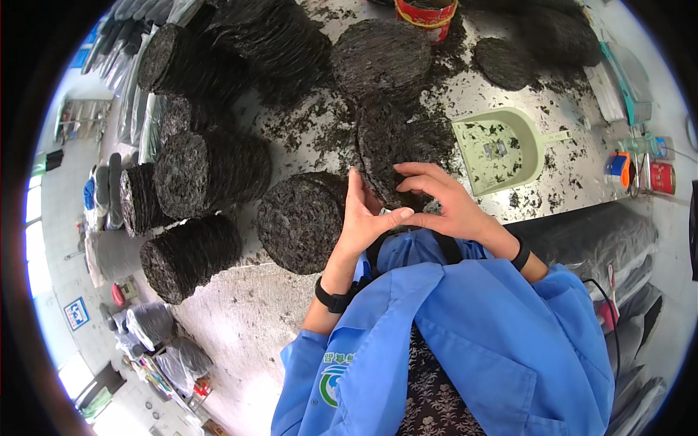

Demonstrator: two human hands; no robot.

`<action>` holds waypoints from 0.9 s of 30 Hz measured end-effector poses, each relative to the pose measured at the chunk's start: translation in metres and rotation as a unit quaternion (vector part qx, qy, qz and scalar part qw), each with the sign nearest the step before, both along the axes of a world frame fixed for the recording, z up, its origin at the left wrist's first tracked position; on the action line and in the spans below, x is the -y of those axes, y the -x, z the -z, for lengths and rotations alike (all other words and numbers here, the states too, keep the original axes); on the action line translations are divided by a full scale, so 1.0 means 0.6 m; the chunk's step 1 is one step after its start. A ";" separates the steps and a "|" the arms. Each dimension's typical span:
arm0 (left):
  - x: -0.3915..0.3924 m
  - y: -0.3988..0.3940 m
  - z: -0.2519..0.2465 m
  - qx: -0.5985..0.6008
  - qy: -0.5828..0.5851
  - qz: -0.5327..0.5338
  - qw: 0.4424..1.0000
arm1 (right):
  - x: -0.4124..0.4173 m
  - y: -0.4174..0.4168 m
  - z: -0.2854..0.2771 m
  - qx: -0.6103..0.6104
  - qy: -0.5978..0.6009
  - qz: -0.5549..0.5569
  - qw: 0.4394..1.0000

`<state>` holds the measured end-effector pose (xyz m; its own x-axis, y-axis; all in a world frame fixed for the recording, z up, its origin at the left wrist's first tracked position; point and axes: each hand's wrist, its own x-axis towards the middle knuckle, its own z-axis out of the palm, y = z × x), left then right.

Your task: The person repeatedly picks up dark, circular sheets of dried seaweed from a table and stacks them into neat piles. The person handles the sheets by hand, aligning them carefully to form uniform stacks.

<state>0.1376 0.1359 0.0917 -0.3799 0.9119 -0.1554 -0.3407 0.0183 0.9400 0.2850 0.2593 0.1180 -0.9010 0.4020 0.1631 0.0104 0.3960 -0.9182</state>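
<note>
Both hands are at the near end of an upright-edged bundle of dark dried seaweed sheets (381, 141), close to the body. My left hand (366, 212) touches its left side, thumb stretched to the right. On the bundle's right side lie the curled fingers of my right hand (444, 201), whose thumb meets the left thumb. Left of the hands a round stack of seaweed (301, 223) rests on the table. Beyond the bundle sits another round seaweed stack (380, 57). The palms and the bundle's underside are hidden.
A pale green dustpan (499, 150) with seaweed scraps lies right of the hands. Several seaweed rolls (212, 171) fill the left side. A red bucket (428, 19) stands at the far side, and a flat round seaweed piece (503, 62) lies at the far right. Crumbs are scattered across the metal tabletop (583, 185).
</note>
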 end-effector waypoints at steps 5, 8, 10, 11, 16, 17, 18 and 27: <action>-0.002 0.000 -0.007 0.058 -0.068 -0.022 0.996 | 0.003 -0.010 -0.002 -0.045 0.083 0.063 0.994; 0.011 0.016 -0.004 0.195 -0.045 -0.132 0.971 | -0.012 -0.026 0.005 -0.033 0.033 0.297 0.954; 0.025 0.039 -0.014 0.260 -0.053 -0.194 0.945 | -0.053 -0.049 0.007 -0.089 0.158 0.373 0.910; 0.035 0.050 -0.007 0.297 -0.057 -0.226 0.926 | -0.075 -0.054 0.013 -0.153 0.176 0.383 0.894; 0.057 0.064 0.016 0.354 -0.053 -0.249 0.900 | -0.104 -0.086 0.010 -0.209 0.298 0.413 0.835; 0.061 0.064 0.021 0.357 -0.053 -0.249 0.899 | -0.102 -0.086 0.011 -0.217 0.301 0.409 0.834; 0.064 0.066 0.029 0.361 -0.057 -0.244 0.898 | -0.100 -0.087 0.010 -0.226 0.300 0.409 0.831; 0.064 0.075 0.004 0.318 -0.132 -0.241 0.907 | -0.100 -0.094 0.023 -0.183 0.300 0.396 0.848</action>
